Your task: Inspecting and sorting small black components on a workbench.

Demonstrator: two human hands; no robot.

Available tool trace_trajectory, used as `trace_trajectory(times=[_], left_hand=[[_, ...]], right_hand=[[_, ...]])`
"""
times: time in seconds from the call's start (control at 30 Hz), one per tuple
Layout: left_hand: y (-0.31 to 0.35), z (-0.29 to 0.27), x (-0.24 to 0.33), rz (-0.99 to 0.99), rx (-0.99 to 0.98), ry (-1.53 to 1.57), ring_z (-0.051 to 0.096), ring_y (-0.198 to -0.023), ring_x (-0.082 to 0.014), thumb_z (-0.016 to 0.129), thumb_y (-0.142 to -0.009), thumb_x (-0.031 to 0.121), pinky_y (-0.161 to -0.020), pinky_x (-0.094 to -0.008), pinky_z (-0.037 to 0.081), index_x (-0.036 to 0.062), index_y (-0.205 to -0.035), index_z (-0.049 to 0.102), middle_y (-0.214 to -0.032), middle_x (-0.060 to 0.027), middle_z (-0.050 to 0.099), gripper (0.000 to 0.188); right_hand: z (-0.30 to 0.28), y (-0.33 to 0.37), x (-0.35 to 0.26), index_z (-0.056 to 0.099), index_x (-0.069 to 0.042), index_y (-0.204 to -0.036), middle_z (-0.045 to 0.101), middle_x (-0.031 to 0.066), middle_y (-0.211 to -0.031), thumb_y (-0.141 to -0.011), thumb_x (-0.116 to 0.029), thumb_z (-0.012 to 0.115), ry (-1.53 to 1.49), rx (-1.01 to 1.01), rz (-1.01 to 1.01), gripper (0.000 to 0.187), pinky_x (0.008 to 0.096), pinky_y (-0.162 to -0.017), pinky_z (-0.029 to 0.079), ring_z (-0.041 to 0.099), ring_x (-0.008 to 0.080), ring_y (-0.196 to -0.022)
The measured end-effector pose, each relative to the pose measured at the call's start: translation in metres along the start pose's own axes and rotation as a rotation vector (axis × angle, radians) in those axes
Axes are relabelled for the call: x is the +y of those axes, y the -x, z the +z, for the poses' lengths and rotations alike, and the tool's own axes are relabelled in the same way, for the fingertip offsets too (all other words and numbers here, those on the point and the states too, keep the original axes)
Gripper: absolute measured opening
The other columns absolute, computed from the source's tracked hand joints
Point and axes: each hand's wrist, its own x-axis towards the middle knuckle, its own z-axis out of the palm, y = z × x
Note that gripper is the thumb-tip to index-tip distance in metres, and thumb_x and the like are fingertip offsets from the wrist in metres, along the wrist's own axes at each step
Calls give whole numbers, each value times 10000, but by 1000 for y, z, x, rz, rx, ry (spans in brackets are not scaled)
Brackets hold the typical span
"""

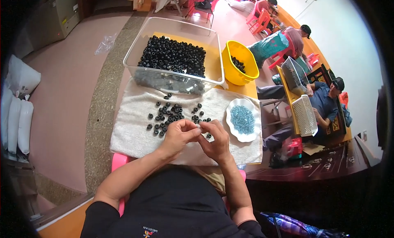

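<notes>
My left hand [179, 136] and my right hand [216, 140] meet over the cloth, thumbs and fingers pinched together. A tiny pale piece shows between their fingertips, too small to name. Just beyond the hands, small black ring-like pieces [165, 114] with holes lie loose in a larger left group and a smaller right group. Some of the right group is partly hidden by my fingers. Right of my right hand, a white scalloped dish [245, 137] holds a heap of small, clear blue bits [242, 119].
A light cloth [133, 133] covers the table. Behind it stand a clear plastic bin [130, 59] of black pieces and a yellow basin [249, 77] with more. At right, a person [326, 99] sits by a perforated white basket [305, 117]. White sacks [18, 123] stand left.
</notes>
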Motion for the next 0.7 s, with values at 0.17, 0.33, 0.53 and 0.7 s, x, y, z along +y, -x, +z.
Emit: trace_trajectory(times=[0.17, 0.33, 0.53, 0.7], left_hand=[[2, 3, 4, -25, 47, -56, 634, -805, -118, 688, -903, 100, -749, -272, 565, 23, -972, 591, -898, -51, 645, 142], [2, 2, 3, -32, 79, -52, 628, -795, -114, 687, -904, 104, -749, -270, 556, 27, -960, 591, -889, -49, 641, 136], [5, 7, 3, -8, 95, -29, 610, -736, -93, 706, -884, 114, -711, -250, 544, 30, -901, 617, -823, -35, 645, 123], [2, 1, 3, 21, 114, -21, 605, -724, -87, 703, -883, 111, -709, -248, 542, 31, -895, 619, -814, -28, 642, 117]], right_hand=[[-34, -18, 14, 667, 4, -958, 611, 83, -922, -735, 39, 749, -128, -128, 231, 240, 250, -646, 521, 632, 145, -768], [-83, -47, 66, 697, 7, -912, 628, 74, -834, -729, 23, 700, 107, -286, 374, 184, 261, -649, 485, 597, 139, -701], [-119, -117, 125, 656, 22, -1087, 661, 125, -997, -789, 21, 683, 369, 220, 119, 300, 255, -681, 523, 645, 154, -754], [-94, -122, 114, 645, 29, -1105, 662, 133, -1036, -817, 34, 672, 312, 355, 80, 289, 262, -721, 546, 663, 157, -797]])
